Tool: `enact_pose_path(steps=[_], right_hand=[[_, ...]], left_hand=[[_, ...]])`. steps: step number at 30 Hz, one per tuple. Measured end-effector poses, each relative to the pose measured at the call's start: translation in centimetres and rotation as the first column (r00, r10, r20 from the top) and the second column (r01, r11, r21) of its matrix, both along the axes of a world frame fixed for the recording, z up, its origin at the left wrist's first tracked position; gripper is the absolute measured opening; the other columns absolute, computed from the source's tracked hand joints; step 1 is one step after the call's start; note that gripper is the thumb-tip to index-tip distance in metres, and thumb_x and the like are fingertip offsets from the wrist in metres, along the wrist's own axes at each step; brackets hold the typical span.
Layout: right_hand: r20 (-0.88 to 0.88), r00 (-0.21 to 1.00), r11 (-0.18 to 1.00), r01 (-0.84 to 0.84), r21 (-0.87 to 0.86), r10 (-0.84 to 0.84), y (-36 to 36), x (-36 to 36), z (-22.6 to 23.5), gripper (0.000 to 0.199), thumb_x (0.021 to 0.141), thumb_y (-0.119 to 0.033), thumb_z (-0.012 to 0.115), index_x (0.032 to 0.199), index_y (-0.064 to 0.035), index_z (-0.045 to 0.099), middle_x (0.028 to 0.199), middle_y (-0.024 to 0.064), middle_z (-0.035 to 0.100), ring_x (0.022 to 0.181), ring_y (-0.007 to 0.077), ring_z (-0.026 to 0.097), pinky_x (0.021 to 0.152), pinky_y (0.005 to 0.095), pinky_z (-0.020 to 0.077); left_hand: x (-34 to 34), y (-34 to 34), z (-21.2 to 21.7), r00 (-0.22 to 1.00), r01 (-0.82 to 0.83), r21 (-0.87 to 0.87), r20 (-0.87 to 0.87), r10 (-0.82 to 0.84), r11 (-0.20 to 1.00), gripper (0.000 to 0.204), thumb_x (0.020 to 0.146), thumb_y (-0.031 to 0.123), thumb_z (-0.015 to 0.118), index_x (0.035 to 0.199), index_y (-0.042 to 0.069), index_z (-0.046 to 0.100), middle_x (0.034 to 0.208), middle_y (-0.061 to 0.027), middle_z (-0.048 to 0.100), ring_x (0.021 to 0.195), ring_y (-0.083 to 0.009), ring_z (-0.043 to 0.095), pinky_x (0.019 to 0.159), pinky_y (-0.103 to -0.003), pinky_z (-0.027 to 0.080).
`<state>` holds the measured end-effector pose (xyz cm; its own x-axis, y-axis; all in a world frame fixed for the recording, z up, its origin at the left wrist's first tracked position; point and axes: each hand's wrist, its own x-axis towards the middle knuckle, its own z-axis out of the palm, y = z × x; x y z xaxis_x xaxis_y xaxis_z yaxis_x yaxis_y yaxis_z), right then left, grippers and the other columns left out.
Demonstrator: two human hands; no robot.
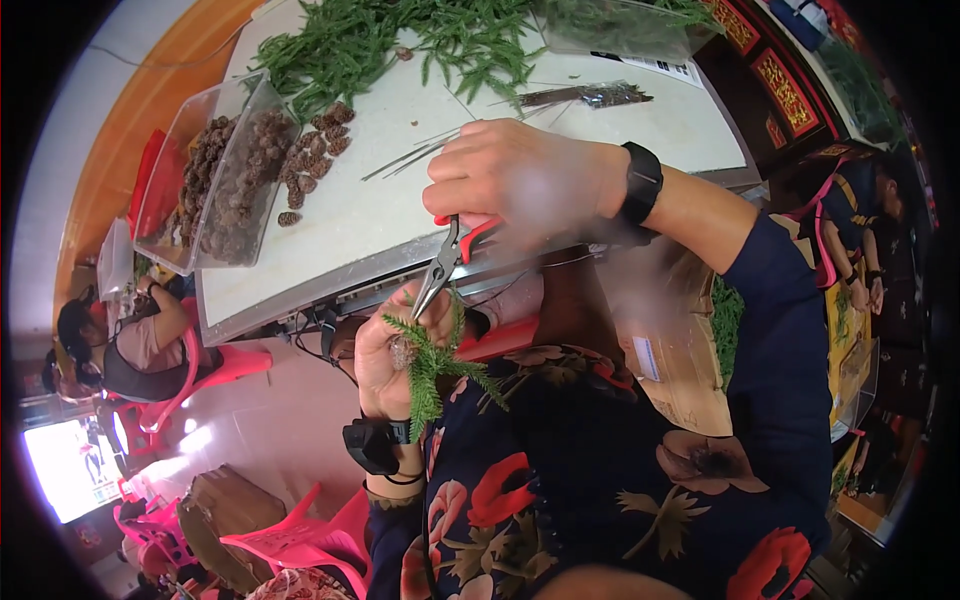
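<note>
My right hand (510, 175) is closed round the red handles of a pair of needle-nose pliers (443, 266), over the table's near edge. The pliers' jaws point down and reach the fingers of my left hand (382, 360). That hand pinches an artificial green pine sprig (428, 372), whose needled tips spread out below and beside the fingers. Against the palm sits a small pine cone (403, 351), partly covered by the sprig. Whether the jaws grip a wire there is too small to make out.
On the white table (640, 135) lie thin wires (410, 158), a bundle of wires (590, 96), loose pine cones (310, 155) and piled green sprigs (430, 45). A clear bin (230, 200) holds more cones. A cardboard box (680, 350) stands beside me. Other people sit at both sides.
</note>
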<state>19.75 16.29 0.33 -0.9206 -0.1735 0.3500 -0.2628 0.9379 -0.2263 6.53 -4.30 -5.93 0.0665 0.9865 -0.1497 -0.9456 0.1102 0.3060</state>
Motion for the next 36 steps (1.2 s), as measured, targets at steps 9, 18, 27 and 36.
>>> enact_pose_path(steps=[9,18,27,36], right_hand=[[0.484,0.86,0.862,0.362,-0.356,-0.161,-3.0,1.8,1.4,0.021,0.071,-0.018,0.066,0.083,-0.0082,0.052,0.068,0.0074,0.049,0.062,0.0255,0.053,0.054,0.0351,0.0417],[0.349,0.906,0.92,0.327,-0.217,-0.24,-2.6,2.9,-0.1,0.025,0.076,-0.021,0.066,0.092,-0.0064,0.053,0.077,0.0063,0.052,0.07,0.0256,0.055,0.06,0.0354,0.0422],[0.13,0.982,0.987,0.146,-0.071,-0.136,-0.9,2.9,0.0,0.026,0.084,-0.033,0.061,0.094,-0.0097,0.058,0.094,0.0081,0.058,0.092,0.0257,0.056,0.075,0.0401,0.0444],[-0.002,0.999,0.997,0.034,-0.073,-0.034,-0.9,2.3,0.4,0.038,0.063,-0.014,0.068,0.098,-0.0086,0.054,0.093,0.004,0.055,0.09,0.0213,0.054,0.078,0.0319,0.0383]], left_hand=[[1.4,0.2,1.2,0.374,-0.617,0.108,-0.831,0.411,0.78,0.006,0.08,0.001,0.061,0.085,0.003,0.058,0.078,-0.0046,0.056,0.066,-0.0113,0.052,0.06,-0.024,0.043],[1.8,0.6,1.8,0.361,-0.665,0.093,-0.828,0.428,0.741,0.005,0.08,0.0,0.063,0.083,0.003,0.061,0.073,-0.0014,0.059,0.067,-0.0083,0.056,0.061,-0.021,0.044],[1.7,-0.3,2.2,0.865,-0.363,-0.014,-0.376,0.331,0.932,0.006,0.082,0.006,0.055,0.085,0.001,0.054,0.077,-0.0054,0.055,0.067,-0.0146,0.051,0.062,-0.025,0.043],[1.4,-0.6,1.7,0.984,-0.141,-0.037,-0.119,0.136,0.989,0.008,0.077,0.007,0.053,0.083,0.002,0.051,0.071,-0.0055,0.047,0.063,-0.0177,0.041,0.057,-0.028,0.036]])
